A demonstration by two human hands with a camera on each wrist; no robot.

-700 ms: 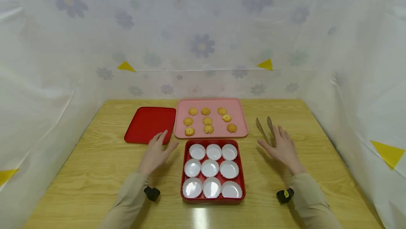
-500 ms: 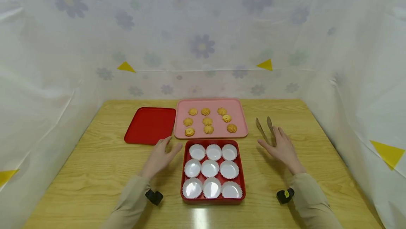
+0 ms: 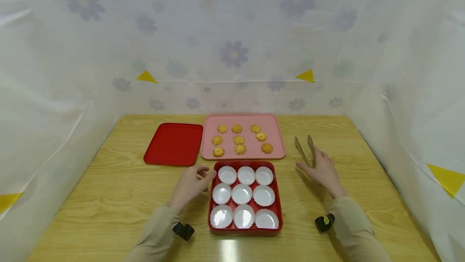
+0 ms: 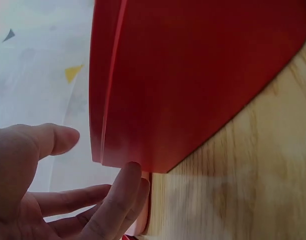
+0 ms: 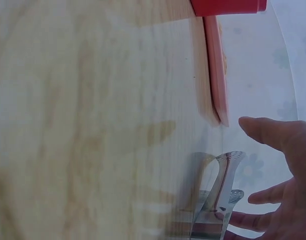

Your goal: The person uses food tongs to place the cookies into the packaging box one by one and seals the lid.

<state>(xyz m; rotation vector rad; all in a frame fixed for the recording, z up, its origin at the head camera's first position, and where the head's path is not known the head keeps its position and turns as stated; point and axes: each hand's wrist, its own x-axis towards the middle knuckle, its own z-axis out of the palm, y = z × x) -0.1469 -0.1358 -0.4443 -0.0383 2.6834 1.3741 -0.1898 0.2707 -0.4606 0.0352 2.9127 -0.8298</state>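
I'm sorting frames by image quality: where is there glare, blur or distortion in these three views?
Head view: sharp, with a bright glare streak on the table just in front of the red box; the table's edges splay outward, as through a wide lens. Left wrist view: the red lid fills the frame at a tilt, soft up close. Right wrist view: the wood and the tongs are smeared by motion blur.
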